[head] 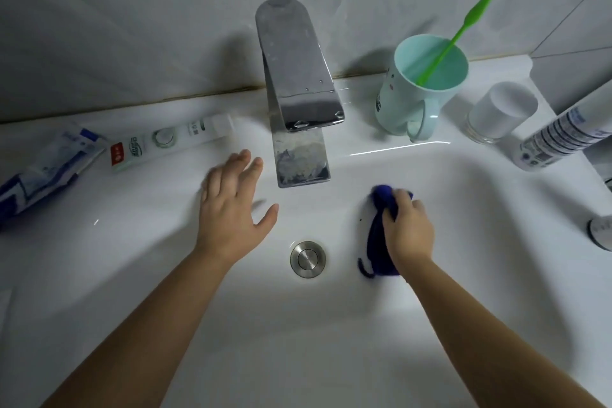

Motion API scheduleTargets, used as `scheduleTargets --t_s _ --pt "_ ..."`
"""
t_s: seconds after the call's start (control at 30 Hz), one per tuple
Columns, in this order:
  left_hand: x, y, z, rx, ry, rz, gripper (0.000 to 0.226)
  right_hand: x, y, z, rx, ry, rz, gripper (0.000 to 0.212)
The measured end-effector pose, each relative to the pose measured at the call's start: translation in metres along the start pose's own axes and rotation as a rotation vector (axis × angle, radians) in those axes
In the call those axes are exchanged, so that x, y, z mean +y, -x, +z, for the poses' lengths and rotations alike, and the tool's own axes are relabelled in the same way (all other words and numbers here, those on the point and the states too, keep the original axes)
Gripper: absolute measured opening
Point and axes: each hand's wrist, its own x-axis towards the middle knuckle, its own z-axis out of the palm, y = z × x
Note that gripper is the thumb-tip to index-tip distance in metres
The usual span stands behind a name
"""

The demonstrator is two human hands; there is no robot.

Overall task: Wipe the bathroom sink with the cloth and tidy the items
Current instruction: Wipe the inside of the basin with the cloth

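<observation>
My right hand (409, 228) grips a dark blue cloth (379, 235) against the inner wall of the white sink (480, 242), right of the steel drain plug (308, 259). My left hand (233, 209) has straight, spread fingers and holds nothing; it lies over the basin's left slope, just left of the chrome faucet (298, 89). On the left rim lie a white toothpaste tube (165, 142) and a blue and white pouch (46, 169). A mint mug (417, 89) with a green toothbrush (457, 33) stands right of the faucet.
A clear glass tumbler (501, 113) stands on the right rim beside a white tube with blue print (563, 139) leaning at the frame's right edge. A small white capped item (601, 230) sits at the far right. A grey tiled wall (132, 26) rises behind the sink.
</observation>
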Motion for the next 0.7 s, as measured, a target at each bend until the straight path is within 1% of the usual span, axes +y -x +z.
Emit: scheduleTargets --t_s 0.07,0.13,0.17,0.23,0.27,0.3,0.33,0.4,0.43,0.47,0.5,0.53,0.63,0.7 --pt "0.003 0.0 0.0 -0.037 0.005 -0.029 0.064 -0.005 0.009 0.016 -0.058 0.104 -0.028 0.029" --pt "0.007 0.007 -0.003 -0.07 -0.002 -0.055 0.067 -0.022 0.025 0.032 -0.1 0.096 -0.113 0.036" --pt "0.01 0.017 -0.005 -0.084 -0.003 -0.071 0.067 -0.028 0.033 0.04 -0.148 0.104 -0.196 0.041" --pt "0.017 0.046 -0.005 -0.134 0.024 -0.098 0.066 -0.03 0.043 0.05 -0.268 0.19 -0.423 0.048" --pt "0.018 0.062 -0.003 -0.176 0.044 -0.108 0.065 -0.024 0.041 0.049 -0.294 0.221 -0.5 0.048" --pt "0.017 0.078 0.001 -0.23 0.058 -0.124 0.064 -0.018 0.035 0.045 -0.268 0.217 -0.499 0.047" --pt "0.014 0.092 0.006 -0.294 0.064 -0.151 0.064 -0.01 0.029 0.041 -0.206 0.181 -0.414 0.046" --pt "0.006 0.113 0.016 -0.407 0.055 -0.216 0.063 0.001 0.015 0.033 -0.027 0.079 -0.136 0.043" --pt "0.002 0.121 0.021 -0.447 0.045 -0.235 0.064 0.002 0.014 0.034 0.036 0.047 -0.027 0.042" --pt "0.0 0.125 0.023 -0.466 0.035 -0.24 0.064 -0.002 0.016 0.036 0.062 0.047 0.026 0.043" --pt "-0.001 0.129 0.026 -0.47 0.028 -0.238 0.064 -0.008 0.021 0.04 0.055 0.06 0.018 0.044" --pt "-0.002 0.132 0.029 -0.464 0.026 -0.242 0.065 -0.015 0.028 0.046 0.012 0.075 -0.052 0.046" --pt "-0.001 0.133 0.03 -0.428 0.03 -0.26 0.066 -0.028 0.043 0.055 -0.235 0.18 -0.411 0.049" --pt "-0.002 0.133 0.03 -0.425 0.034 -0.242 0.066 -0.031 0.035 0.038 -0.329 0.269 -0.515 0.048"
